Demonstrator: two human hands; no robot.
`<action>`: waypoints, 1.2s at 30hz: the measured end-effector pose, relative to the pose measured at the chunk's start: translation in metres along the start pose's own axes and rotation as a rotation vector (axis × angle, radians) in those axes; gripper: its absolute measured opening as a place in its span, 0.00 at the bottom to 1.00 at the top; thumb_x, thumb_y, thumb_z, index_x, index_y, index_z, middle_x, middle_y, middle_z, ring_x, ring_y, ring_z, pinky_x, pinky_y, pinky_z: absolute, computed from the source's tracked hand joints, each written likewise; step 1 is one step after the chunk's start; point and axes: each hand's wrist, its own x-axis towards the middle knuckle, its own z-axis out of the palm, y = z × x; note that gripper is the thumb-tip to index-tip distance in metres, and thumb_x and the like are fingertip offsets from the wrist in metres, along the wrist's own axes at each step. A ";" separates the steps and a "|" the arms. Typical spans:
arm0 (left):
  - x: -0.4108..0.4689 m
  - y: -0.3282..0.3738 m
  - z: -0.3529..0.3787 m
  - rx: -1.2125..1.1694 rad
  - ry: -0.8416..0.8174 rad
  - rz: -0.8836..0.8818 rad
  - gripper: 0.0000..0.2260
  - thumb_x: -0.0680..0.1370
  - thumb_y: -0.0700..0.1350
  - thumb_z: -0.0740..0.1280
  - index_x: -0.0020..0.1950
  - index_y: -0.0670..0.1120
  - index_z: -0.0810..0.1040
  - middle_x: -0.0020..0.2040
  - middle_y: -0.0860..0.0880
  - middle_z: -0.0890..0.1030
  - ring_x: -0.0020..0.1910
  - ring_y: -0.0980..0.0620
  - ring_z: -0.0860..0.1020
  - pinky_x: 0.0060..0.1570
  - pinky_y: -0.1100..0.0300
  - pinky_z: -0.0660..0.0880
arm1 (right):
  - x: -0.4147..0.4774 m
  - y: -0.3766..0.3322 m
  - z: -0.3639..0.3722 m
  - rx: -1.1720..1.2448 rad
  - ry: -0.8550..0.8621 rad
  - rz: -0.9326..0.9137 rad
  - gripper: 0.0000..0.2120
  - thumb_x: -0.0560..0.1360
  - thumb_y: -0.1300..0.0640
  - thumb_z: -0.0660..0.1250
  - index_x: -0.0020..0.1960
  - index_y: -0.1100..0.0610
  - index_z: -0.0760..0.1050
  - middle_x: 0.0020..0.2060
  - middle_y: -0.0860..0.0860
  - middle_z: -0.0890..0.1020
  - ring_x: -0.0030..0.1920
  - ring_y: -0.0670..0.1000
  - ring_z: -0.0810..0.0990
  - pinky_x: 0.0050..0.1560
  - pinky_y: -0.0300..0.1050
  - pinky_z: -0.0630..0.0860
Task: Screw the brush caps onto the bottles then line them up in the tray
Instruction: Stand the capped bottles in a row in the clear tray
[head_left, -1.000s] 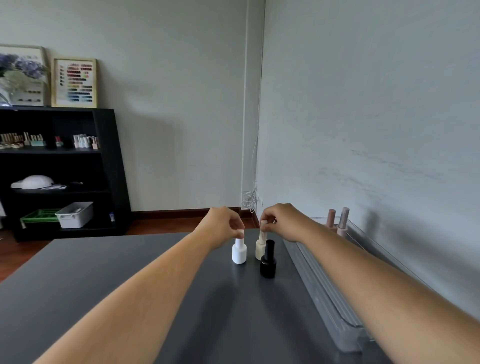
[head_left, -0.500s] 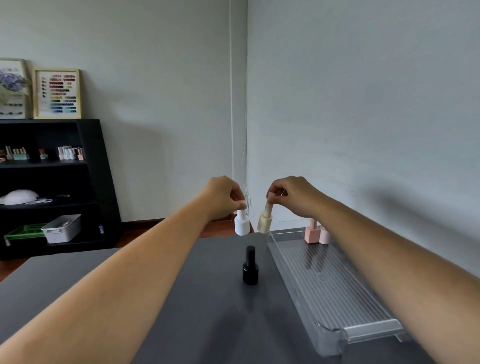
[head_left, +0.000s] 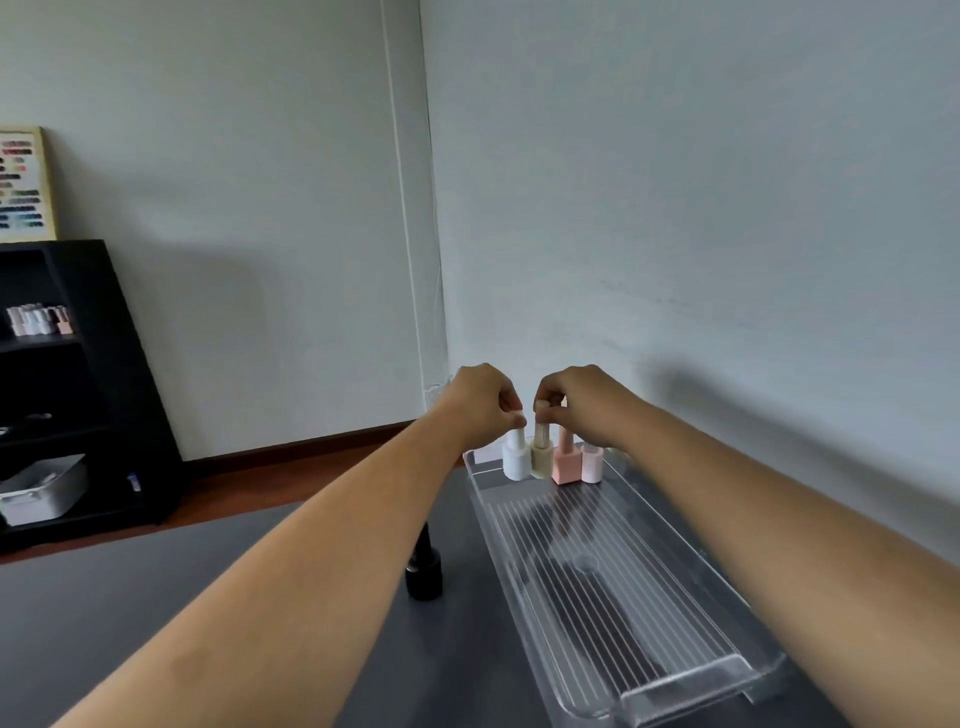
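My left hand (head_left: 480, 402) pinches the cap of a white bottle (head_left: 516, 460), and my right hand (head_left: 574, 402) pinches the cap of a cream bottle (head_left: 542, 458). Both bottles are at the far end of the clear ribbed tray (head_left: 613, 582), side by side and at or just above its floor. To their right in the tray stand a salmon-pink bottle (head_left: 566, 462) and a pale pink bottle (head_left: 592, 462). A capped black bottle (head_left: 424, 574) stands on the grey table left of the tray, partly behind my left forearm.
The grey table (head_left: 156, 597) meets a white wall on the right, just beyond the tray. A black shelf unit (head_left: 78, 389) with small bottles and a grey bin stands far left across the floor.
Both hands lifted the white and cream bottles off the table, carried them right and lowered them into the tray's far end beside the pink bottles. The black bottle stayed put.
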 end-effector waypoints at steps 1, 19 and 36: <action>0.003 -0.001 0.005 0.003 -0.011 -0.004 0.07 0.72 0.43 0.72 0.48 0.43 0.82 0.47 0.48 0.83 0.43 0.54 0.77 0.45 0.62 0.74 | 0.001 0.004 0.004 -0.002 -0.003 0.002 0.05 0.74 0.57 0.67 0.48 0.55 0.79 0.45 0.51 0.83 0.43 0.52 0.80 0.42 0.44 0.73; 0.011 -0.012 0.033 -0.030 -0.073 -0.032 0.08 0.71 0.43 0.73 0.48 0.43 0.82 0.46 0.48 0.83 0.44 0.53 0.79 0.47 0.62 0.76 | 0.015 0.033 0.039 -0.181 0.145 -0.015 0.09 0.74 0.48 0.67 0.51 0.49 0.79 0.49 0.49 0.78 0.53 0.52 0.72 0.47 0.45 0.65; -0.066 -0.021 -0.037 0.039 -0.066 -0.068 0.11 0.67 0.50 0.75 0.45 0.46 0.83 0.41 0.53 0.82 0.41 0.57 0.78 0.46 0.63 0.76 | -0.055 -0.004 0.016 0.034 0.032 -0.021 0.11 0.74 0.53 0.68 0.55 0.52 0.77 0.47 0.47 0.77 0.50 0.50 0.77 0.52 0.46 0.74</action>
